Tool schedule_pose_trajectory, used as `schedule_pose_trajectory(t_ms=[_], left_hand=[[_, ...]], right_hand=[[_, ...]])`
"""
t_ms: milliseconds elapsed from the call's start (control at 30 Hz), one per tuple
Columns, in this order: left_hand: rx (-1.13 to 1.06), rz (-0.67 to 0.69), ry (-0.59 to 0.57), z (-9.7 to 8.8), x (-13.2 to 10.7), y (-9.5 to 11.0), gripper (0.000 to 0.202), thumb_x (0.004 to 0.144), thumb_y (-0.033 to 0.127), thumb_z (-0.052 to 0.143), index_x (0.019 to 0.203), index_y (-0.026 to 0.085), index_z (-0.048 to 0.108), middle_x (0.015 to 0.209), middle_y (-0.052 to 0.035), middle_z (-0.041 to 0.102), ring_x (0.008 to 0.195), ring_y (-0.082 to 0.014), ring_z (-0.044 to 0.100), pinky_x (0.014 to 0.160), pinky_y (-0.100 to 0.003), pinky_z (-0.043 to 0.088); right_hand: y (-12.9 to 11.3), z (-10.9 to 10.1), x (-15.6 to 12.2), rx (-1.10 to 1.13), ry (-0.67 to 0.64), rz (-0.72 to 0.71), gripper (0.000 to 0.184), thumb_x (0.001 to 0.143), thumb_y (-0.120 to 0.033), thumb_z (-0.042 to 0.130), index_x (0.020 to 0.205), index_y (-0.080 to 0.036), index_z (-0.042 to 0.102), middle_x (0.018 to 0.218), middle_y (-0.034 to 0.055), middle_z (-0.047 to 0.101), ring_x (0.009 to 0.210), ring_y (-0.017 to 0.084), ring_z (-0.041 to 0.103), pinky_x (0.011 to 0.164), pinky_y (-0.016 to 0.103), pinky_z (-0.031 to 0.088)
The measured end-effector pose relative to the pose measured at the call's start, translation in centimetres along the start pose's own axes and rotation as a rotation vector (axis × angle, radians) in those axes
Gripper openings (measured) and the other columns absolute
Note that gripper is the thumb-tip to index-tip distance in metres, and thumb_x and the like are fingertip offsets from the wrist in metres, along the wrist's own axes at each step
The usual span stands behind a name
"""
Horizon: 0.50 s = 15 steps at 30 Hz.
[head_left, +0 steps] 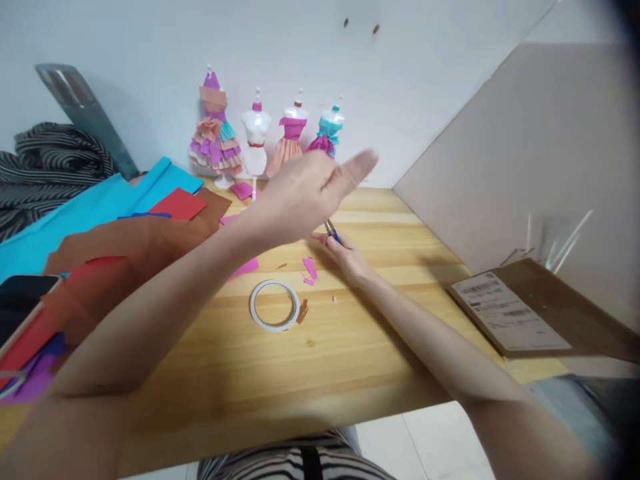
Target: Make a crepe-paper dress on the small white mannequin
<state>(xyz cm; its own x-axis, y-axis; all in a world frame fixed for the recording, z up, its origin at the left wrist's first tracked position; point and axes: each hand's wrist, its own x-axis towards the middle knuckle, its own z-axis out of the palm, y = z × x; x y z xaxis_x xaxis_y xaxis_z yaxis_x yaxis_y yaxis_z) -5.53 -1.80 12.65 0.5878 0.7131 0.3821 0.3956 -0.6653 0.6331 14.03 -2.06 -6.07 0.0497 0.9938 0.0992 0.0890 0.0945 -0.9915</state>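
My left hand (310, 197) is raised over the table, its back towards me. One blurred digit points right while the other fingers look curled and hidden; whatever they hold, if anything, cannot be made out. Lower and to the right, my right hand (347, 257) is closed on small blue-handled scissors (332, 233), their metal part partly behind my left hand. On the wood nearer me lie a white tape ring (253, 308), pink paper scraps (310, 268) and a brown scrap (303, 311).
Mini mannequins in paper dresses (215, 143) stand along the wall, beside an undressed white mannequin (256, 127). Brown paper (125, 240), blue paper (100, 207) and a phone (25, 303) lie left. A cardboard box (560, 287) is at right.
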Motion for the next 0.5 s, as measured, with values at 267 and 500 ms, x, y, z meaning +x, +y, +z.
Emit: schedule_pose_trajectory(t_ms=[267, 500], left_hand=[[0.266, -0.032, -0.485, 2.4, -6.9, -6.3, 0.028, 0.086, 0.033, 0.056, 0.067, 0.014, 0.06, 0.064, -0.0019, 0.056, 0.061, -0.0129, 0.045, 0.056, -0.028, 0.024], [0.405, 0.261, -0.535, 5.9, -14.3, -10.1, 0.015, 0.082, 0.029, 0.065, 0.081, 0.015, 0.061, 0.089, -0.0071, 0.066, 0.082, -0.0199, 0.054, 0.074, -0.032, 0.038]], right_hand=[[0.5, -0.8, -4.7, -0.001, -0.005, 0.03, 0.036, 0.08, -0.057, 0.066, 0.085, -0.022, 0.071, 0.107, 0.0074, 0.074, 0.111, 0.029, 0.064, 0.105, 0.048, 0.042], [1.7, -0.3, -8.4, -0.028, 0.239, 0.039, 0.039, 0.083, -0.053, 0.064, 0.107, -0.024, 0.07, 0.124, 0.01, 0.068, 0.125, 0.031, 0.054, 0.115, 0.056, 0.025]])
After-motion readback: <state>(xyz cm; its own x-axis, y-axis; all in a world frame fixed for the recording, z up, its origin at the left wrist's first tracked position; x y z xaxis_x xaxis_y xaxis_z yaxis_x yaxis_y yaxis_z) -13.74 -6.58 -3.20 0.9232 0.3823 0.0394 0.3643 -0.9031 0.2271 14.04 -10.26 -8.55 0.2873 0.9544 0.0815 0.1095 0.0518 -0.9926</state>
